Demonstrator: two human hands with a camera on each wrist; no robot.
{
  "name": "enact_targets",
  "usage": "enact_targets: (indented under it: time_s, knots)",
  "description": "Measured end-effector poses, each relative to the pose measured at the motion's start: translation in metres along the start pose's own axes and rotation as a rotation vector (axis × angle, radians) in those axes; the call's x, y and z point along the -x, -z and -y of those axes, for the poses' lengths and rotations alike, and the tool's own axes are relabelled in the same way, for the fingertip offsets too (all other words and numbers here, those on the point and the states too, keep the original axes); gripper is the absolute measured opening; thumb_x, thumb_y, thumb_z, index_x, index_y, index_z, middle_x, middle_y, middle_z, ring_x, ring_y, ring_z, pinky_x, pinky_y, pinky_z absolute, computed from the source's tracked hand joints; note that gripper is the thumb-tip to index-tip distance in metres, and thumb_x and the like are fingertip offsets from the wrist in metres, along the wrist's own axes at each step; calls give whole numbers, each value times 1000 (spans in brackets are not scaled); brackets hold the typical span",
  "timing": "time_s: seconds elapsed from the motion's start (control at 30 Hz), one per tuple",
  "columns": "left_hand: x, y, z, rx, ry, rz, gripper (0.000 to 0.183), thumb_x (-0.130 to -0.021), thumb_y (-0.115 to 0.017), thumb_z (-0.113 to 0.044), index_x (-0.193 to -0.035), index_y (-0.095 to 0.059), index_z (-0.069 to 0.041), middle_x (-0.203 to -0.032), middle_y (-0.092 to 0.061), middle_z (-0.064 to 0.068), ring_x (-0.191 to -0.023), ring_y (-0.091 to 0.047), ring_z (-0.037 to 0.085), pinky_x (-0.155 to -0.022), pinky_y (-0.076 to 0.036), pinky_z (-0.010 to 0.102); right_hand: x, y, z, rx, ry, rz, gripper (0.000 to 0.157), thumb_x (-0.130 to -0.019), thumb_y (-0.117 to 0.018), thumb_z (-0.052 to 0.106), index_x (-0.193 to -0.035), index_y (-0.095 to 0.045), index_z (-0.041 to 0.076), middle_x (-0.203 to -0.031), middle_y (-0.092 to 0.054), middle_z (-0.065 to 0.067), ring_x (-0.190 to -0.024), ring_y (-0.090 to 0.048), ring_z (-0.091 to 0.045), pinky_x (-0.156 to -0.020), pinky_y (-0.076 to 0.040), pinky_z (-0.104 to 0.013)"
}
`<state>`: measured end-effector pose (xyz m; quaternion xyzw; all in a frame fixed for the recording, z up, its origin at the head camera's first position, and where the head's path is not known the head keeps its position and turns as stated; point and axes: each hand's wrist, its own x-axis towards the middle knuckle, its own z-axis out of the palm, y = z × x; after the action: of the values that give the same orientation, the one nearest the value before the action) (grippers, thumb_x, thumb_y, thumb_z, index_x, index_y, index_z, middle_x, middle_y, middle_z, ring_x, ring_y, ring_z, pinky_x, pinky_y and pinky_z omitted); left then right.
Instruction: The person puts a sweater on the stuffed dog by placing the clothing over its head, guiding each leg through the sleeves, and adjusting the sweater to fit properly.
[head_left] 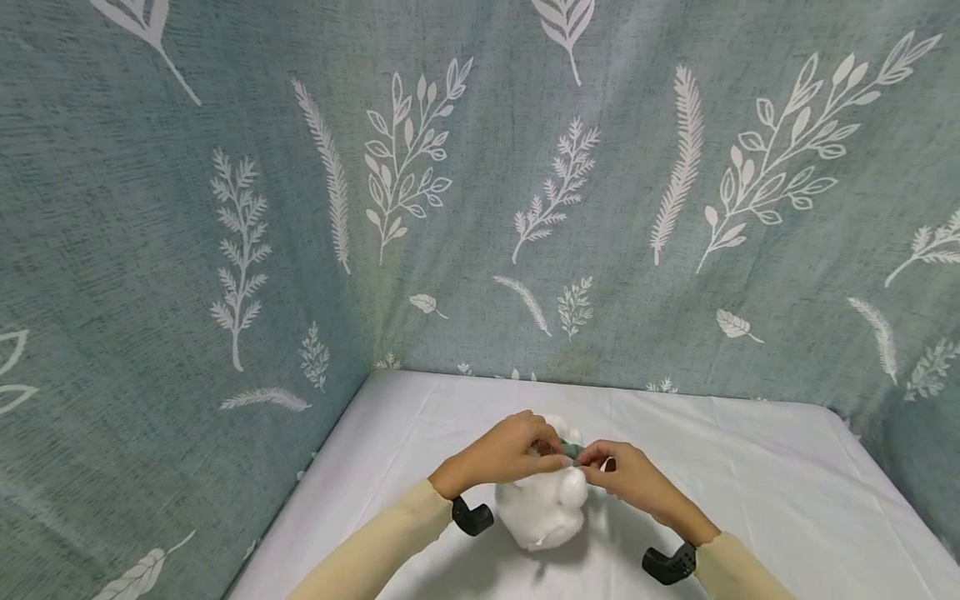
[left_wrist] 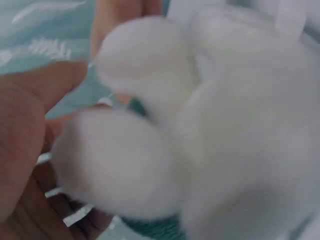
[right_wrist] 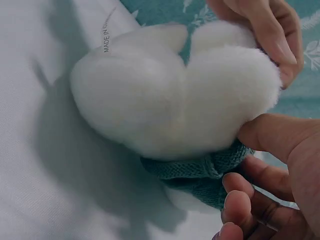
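A fluffy white plush toy lies on the white-covered table, with rounded limbs and a small green knitted garment around its body. From the left, my left hand reaches over the toy, its thumb and fingers curled at the green knit. My right hand pinches the garment's edge from the other side, fingertips close to those of the left. In the right wrist view the right thumb presses by the plush and the fingers curl under the knit. White limbs hide part of the left fingers in the left wrist view.
A white cloth covers the table. Blue-green curtains with white leaf prints stand behind and on the left. A printed white label sticks out from the toy. Each wrist wears a black device.
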<state>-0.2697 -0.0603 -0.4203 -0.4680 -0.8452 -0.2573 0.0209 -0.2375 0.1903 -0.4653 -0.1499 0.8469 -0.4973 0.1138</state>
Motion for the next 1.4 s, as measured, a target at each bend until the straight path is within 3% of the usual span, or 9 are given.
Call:
enact_targets:
  time_s: [0.13,0.23,0.33,0.5,0.6,0.73,1.03,1.17,1.4]
  knots:
    - [0,-7,-8,-221,-94,33,31,-87,-79,-54,-96,-77,-24,-85,-60,-16,-82,-49,1,-74,-38,19,-2,1,1,30,2,-3,27,-100,-69,30,-118,-73,10,-99,-67,-3,-80,-57,-26,-60,-48,-34]
    - [1,-12,-12,-373,-100,48,37,-80,-81,-61,-92,-73,-27,-80,-51,-16,-78,-42,2,-69,-31,20,-4,0,0,31,9,-16,26,-100,-70,25,-119,-74,8,-101,-69,-2,-80,-58,-26,-60,-48,-32]
    - [2,-15,-12,-451,-103,45,38,-79,-80,-63,-89,-69,-28,-76,-42,-15,-73,-38,4,-67,-27,22,-4,-2,-2,41,22,-26,23,-99,-70,23,-117,-75,9,-101,-69,-1,-81,-58,-24,-61,-49,-31]
    - [4,-20,-10,-470,-109,26,38,-82,-78,-64,-93,-73,-28,-75,-41,-14,-73,-37,5,-65,-25,22,-3,-4,-3,64,49,-50,19,-99,-71,21,-113,-77,9,-98,-67,-2,-78,-57,-20,-60,-49,-30]
    - [4,-24,-9,-476,-106,14,43,-84,-75,-66,-106,-80,-29,-77,-46,-14,-73,-38,5,-64,-26,22,-3,-4,-5,70,49,-68,16,-99,-70,20,-109,-77,9,-97,-67,-1,-77,-56,-19,-61,-48,-29]
    - [5,-29,-8,-504,-86,-10,46,-87,-70,-68,-115,-80,-33,-81,-47,-12,-73,-36,7,-63,-26,22,-2,-3,-7,45,3,-72,15,-101,-68,23,-105,-76,11,-96,-65,-2,-77,-54,-18,-62,-46,-29]
    - [4,-41,-12,-550,-53,-188,37,-90,-71,-61,-81,-82,-27,-84,-37,-8,-77,-28,12,-64,-24,22,4,13,-4,-86,-8,-15,21,-104,-63,25,-108,-68,5,-77,-53,-4,-66,-46,-14,-58,-43,-29]
    - [2,-47,-10,-610,-48,-257,38,-90,-73,-59,-72,-79,-26,-84,-39,-7,-77,-29,13,-64,-25,24,7,18,-1,-103,25,7,20,-104,-64,25,-107,-69,5,-80,-53,-4,-65,-46,-12,-58,-42,-27]
    - [-3,-51,-13,-644,44,-334,45,-82,-79,-62,-59,-73,-23,-80,-44,-8,-74,-36,14,-60,-31,23,10,17,7,-127,79,54,23,-104,-64,24,-107,-70,2,-88,-54,-7,-66,-45,-12,-58,-41,-26]
